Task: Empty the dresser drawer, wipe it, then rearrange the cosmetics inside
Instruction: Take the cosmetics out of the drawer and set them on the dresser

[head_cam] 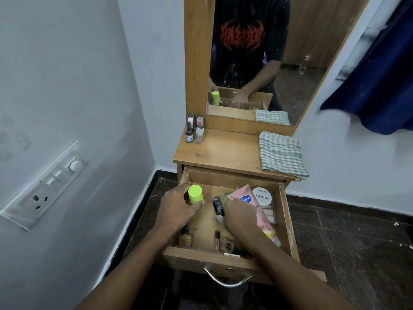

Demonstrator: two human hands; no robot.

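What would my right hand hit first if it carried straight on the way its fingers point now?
Most likely the pink plastic squeeze tube: the right hand points toward the back of the wooden drawer, and its fingers overlap the tube's near edge. Depth is unclear.

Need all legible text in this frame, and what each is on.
"ZUDIO", "NAIL POLISH": lid of the round white tub; the smaller line below is unreadable.
"...seline", start hidden: pink tube.
Too small or blurred: black tube, small bottles.
Stylised, not readable: red shirt print.
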